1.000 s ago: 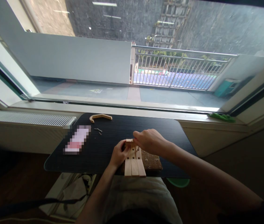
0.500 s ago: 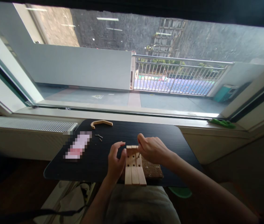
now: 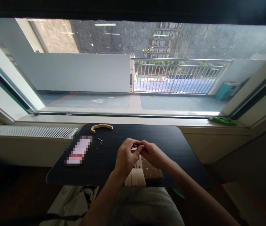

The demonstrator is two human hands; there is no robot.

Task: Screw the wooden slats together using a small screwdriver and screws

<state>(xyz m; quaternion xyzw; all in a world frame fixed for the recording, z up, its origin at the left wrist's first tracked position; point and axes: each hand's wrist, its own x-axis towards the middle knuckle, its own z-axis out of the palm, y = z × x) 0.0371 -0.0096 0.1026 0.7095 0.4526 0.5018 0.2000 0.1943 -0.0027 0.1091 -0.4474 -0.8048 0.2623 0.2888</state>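
Note:
My left hand and my right hand meet over the far end of a pale wooden piece. Fingers and thumbs of both are pinched together, and a small dark thing shows between them, too hidden to name. The wooden piece is made of three strips side by side, with dark round holes partly covered by my left hand. It lies at the near table edge, by my lap. Beside and partly under it is a rough brown block, below my right hand.
On the black table, a curved wooden piece lies at the back left. Several small screws are near it, beside a blurred pink-and-white item. A radiator stands left. A green cloth rests on the windowsill.
My left hand has gone from open beside the wooden piece to pinching above its far end. My right hand has turned to meet it there. The view has tilted slightly.

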